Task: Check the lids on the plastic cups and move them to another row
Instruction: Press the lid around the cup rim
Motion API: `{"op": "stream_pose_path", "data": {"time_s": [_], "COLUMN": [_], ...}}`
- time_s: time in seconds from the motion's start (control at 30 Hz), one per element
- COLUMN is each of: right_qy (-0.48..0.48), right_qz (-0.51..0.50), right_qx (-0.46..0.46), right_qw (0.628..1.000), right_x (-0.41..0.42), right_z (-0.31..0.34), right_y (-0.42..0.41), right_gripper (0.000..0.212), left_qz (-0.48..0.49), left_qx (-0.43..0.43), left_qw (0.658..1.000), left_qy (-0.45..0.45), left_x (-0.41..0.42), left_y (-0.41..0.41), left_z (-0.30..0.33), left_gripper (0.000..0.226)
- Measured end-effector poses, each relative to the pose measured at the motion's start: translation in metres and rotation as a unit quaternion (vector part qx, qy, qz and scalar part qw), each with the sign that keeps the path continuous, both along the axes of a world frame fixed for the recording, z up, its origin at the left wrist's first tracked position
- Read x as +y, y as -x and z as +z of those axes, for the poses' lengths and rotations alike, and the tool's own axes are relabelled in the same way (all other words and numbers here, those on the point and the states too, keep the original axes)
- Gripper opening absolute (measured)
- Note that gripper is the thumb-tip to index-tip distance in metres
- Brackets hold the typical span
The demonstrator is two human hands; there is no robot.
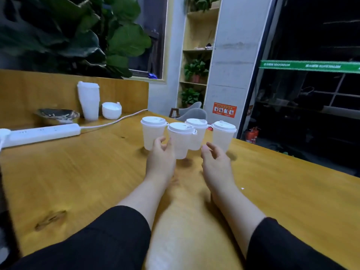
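Observation:
Four white plastic cups with white lids stand on the wooden table (81, 172). Three form a far row: a left cup (152, 131), a middle cup (197, 133) and a right cup (223, 135). A fourth cup (181, 141) stands nearer to me, in front of the gap between the left and middle cups. My left hand (160, 154) is just left of this front cup, its thumb against the cup's side and its fingers loosely curled, not wrapped round it. My right hand (214, 160) hovers with relaxed fingers near the base of the right cup and holds nothing.
At the back left stand a stack of white cups (88, 102), a stack of lids (111, 110), a metal bowl (57, 114) and a white power strip (42, 133) with its cable. The table's right edge drops to a dark floor. A chair (191, 114) stands beyond the table.

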State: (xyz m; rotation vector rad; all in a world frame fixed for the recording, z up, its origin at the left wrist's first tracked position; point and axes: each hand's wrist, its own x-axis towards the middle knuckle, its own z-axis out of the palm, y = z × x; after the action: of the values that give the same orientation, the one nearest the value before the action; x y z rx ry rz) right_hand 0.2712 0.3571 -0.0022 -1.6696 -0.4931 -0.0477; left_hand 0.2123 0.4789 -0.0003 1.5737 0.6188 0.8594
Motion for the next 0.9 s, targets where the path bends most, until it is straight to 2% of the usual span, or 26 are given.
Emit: {"op": "stream_pose_path", "data": {"time_s": [0.07, 0.2, 0.4, 0.47, 0.6, 0.77, 0.9], "right_qy": [0.008, 0.06, 0.061, 0.05, 0.037, -0.004, 0.025], "right_qz": [0.022, 0.07, 0.112, 0.11, 0.071, 0.004, -0.056], "right_qx": [0.005, -0.001, -0.037, -0.041, -0.037, -0.017, -0.01], "right_qw": [1.0, 0.996, 0.991, 0.992, 0.996, 1.0, 0.998], "right_x": [0.022, 0.052, 0.052, 0.04, -0.001, -0.099, -0.206], "right_z": [0.001, -0.004, -0.003, -0.001, 0.005, 0.011, 0.017], "right_y": [-0.024, -0.063, -0.064, -0.052, -0.017, 0.04, 0.093], "right_gripper": [0.041, 0.026, 0.051, 0.05, 0.054, 0.051, 0.049], "left_qz": [-0.009, -0.02, -0.044, -0.049, -0.074, -0.204, -0.307], "left_qx": [0.006, -0.004, -0.028, -0.034, -0.033, -0.063, -0.037], "left_qw": [1.0, 0.999, 0.999, 0.998, 0.994, 0.974, 0.949], "left_qy": [-0.006, -0.027, 0.016, 0.03, 0.069, 0.078, 0.068], "left_x": [0.006, 0.013, 0.011, 0.005, -0.013, -0.085, -0.181], "left_y": [-0.018, -0.038, -0.039, -0.032, -0.018, 0.005, 0.033], "left_z": [-0.003, -0.004, -0.001, 0.001, 0.007, 0.016, 0.016], "left_gripper": [0.051, 0.058, 0.05, 0.047, 0.059, 0.051, 0.076]}}
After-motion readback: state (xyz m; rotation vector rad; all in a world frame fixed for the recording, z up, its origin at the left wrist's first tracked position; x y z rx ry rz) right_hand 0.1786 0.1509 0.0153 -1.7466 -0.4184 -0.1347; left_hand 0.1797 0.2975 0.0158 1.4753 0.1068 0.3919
